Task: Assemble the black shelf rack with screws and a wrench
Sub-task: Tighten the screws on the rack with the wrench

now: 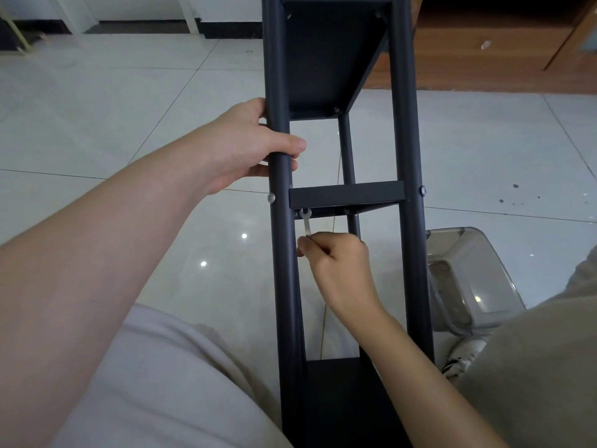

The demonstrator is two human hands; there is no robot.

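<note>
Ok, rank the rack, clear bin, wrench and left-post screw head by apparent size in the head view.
1. rack
2. clear bin
3. wrench, partly hidden in the right hand
4. screw head, clearly smallest

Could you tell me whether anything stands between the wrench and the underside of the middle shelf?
Nothing visible does. The head of the wrench sits against the underside of the middle shelf, beside the left post. The right hand pinches its handle from below; the left hand grips that post above the shelf, out of the way.
</note>
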